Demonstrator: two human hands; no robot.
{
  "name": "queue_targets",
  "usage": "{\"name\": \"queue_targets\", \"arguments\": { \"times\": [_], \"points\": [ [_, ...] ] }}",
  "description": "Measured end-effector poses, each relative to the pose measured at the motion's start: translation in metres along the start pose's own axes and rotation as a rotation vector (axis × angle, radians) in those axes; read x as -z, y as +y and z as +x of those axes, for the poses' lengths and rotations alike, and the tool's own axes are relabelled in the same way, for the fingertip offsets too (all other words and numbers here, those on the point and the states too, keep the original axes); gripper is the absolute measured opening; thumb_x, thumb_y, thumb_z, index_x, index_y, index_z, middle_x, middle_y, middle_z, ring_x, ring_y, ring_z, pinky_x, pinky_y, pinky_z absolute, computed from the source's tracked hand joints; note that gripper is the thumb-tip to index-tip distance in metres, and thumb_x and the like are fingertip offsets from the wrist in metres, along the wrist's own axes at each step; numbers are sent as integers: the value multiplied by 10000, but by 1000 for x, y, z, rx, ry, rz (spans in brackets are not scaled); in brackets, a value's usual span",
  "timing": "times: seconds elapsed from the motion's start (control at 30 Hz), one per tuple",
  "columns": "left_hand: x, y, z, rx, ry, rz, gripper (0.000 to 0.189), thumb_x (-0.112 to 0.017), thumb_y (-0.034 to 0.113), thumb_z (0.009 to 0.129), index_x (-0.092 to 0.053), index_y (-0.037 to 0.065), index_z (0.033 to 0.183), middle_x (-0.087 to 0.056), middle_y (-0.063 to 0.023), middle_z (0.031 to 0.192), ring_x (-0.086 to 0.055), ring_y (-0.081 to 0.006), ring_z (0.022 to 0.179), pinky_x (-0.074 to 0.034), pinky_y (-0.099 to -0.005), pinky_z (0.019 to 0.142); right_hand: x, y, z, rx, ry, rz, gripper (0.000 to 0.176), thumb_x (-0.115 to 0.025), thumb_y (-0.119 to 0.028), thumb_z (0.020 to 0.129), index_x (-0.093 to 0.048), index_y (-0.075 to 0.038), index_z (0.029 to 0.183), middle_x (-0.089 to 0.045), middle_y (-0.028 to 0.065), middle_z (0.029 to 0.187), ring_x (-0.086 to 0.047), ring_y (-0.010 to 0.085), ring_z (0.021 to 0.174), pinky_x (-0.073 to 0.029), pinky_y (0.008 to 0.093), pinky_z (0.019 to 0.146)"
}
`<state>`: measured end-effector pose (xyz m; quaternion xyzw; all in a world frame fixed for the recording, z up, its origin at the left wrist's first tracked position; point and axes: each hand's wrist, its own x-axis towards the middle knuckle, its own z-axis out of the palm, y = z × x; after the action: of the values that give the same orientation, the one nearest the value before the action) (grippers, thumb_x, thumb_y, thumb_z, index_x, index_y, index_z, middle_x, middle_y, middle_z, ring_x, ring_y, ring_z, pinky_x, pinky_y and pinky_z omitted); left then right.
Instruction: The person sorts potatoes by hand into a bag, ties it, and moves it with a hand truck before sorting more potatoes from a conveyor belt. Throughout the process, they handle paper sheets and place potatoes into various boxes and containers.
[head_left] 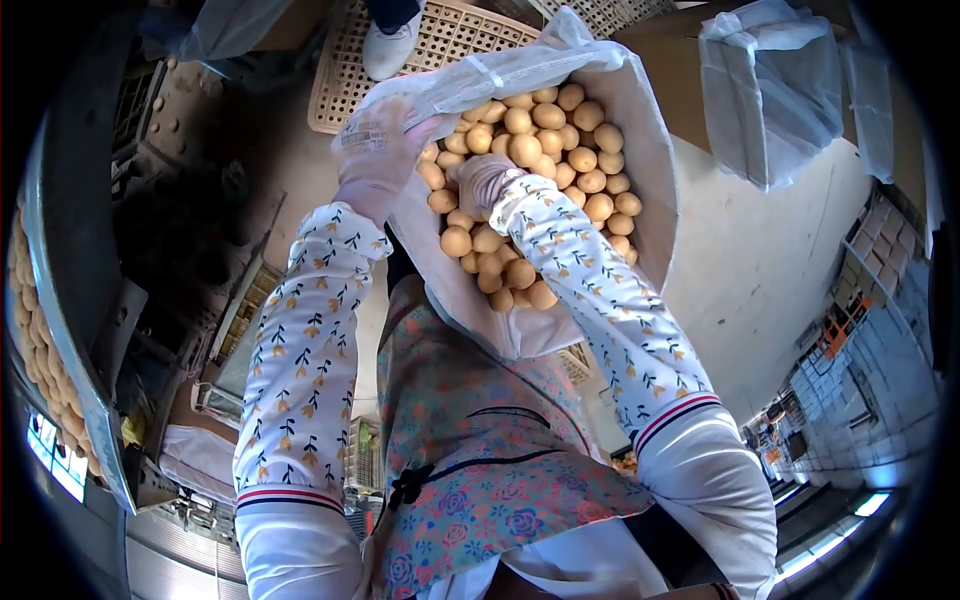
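A white liner bag [652,180] stands open in front of me, filled with round, tan potatoes [548,140]. My left hand [378,155], in a pale thin glove, is closed on the bag's rim at its left side. My right hand [485,183], gloved too, reaches down into the potatoes near the left of the pile. Its fingers are hidden among them, so I cannot tell whether it grips one. Patterned sleeve covers run up both forearms.
A perforated tan crate [335,95] lies beyond the bag, with a person's white shoe [390,48] on it. At right, a cardboard box [675,85] has a translucent liner [770,95] over its side. More potatoes [45,350] lie behind a metal edge [80,350] at far left.
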<state>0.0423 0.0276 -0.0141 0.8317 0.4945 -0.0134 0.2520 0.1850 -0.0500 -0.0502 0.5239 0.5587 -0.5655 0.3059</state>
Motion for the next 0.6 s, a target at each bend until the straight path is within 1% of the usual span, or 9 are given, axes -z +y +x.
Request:
{"name": "queue_targets", "arguments": {
  "times": [0.07, 0.13, 0.23, 0.27, 0.33, 0.4, 0.47, 0.5, 0.6],
  "points": [
    [-5, -5, 0, -12, 39, -22, 440, -632, 540, 870, -667, 128, 1021, -680, -84, 1002, -635, -316, 967, -506, -438, 820, -6, 1, -9, -16, 51, -9, 509, -714, -165, 779, -589, -108, 1269, -678, 112, 1132, -649, 277, 1046, -507, 385, 873],
    [-6, -7, -3, 1, 37, 1, 445, -629, 544, 870, -674, 131, 1029, -684, -87, 998, -638, -317, 964, -507, -440, 818, -16, 13, -24, 59, 179, 240, 526, -707, -147, 797, -561, -84, 1298, -655, 94, 1148, -625, 229, 1045, -502, 348, 872],
    [5, 2, 4, 54, -16, 54, 456, -623, 552, 869, -684, 134, 1041, -693, -96, 1002, -646, -319, 962, -506, -442, 821, -42, 35, -56, 464, 347, 1079, 551, -698, -119, 824, -518, -49, 1340, -622, 67, 1173, -588, 157, 1043, -495, 291, 871],
    [11, 5, 4, 77, -48, 51, 460, -620, 556, 869, -687, 137, 1044, -696, -100, 1005, -649, -319, 963, -505, -442, 824, -50, 37, -69, 625, 335, 1339, 560, -695, -110, 833, -503, -37, 1355, -611, 58, 1181, -576, 133, 1042, -493, 273, 871],
    [13, 8, 1, 78, -48, 60, 465, -618, 562, 868, -692, 142, 1056, -698, -106, 1015, -653, -319, 967, -504, -442, 829, -63, 32, -99, 804, 247, 1675, 579, -689, -91, 851, -475, -13, 1383, -588, 40, 1198, -552, 85, 1041, -488, 235, 870],
    [11, 6, -1, 29, 23, 79, 470, -620, 564, 865, -695, 149, 1074, -699, -110, 1030, -656, -319, 972, -504, -440, 833, -67, 26, -136, 845, 165, 1884, 643, -669, -70, 843, -421, -32, 1436, -593, 69, 1215, -580, 101, 982, -501, 221, 784],
    [5, -2, 0, 16, 36, 124, 473, -613, 568, 872, -702, 154, 1080, -698, -112, 1042, -657, -322, 979, -505, -438, 838, -81, 25, -155, 978, 80, 2052, 720, -666, -57, 820, -367, -49, 1475, -596, 91, 1217, -611, 117, 892, -487, 207, 679],
    [4, -4, 1, 28, 21, 149, 476, -610, 570, 875, -702, 151, 1082, -698, -112, 1047, -656, -324, 982, -504, -438, 843, -89, 24, -164, 958, 103, 2061, 781, -683, -83, 798, -332, -53, 1495, -591, 101, 1225, -614, 118, 804, -445, 188, 600],
    [11, 5, 2, 68, -66, 189, 497, -598, 583, 879, -699, 143, 1087, -696, -118, 1055, -652, -331, 991, -500, -439, 861, -111, 19, -190, 1014, 179, 2126, 835, -715, -156, 782, -309, -67, 1506, -579, 87, 1204, -609, 119, 872, -455, 213, 645]
  ]
}}
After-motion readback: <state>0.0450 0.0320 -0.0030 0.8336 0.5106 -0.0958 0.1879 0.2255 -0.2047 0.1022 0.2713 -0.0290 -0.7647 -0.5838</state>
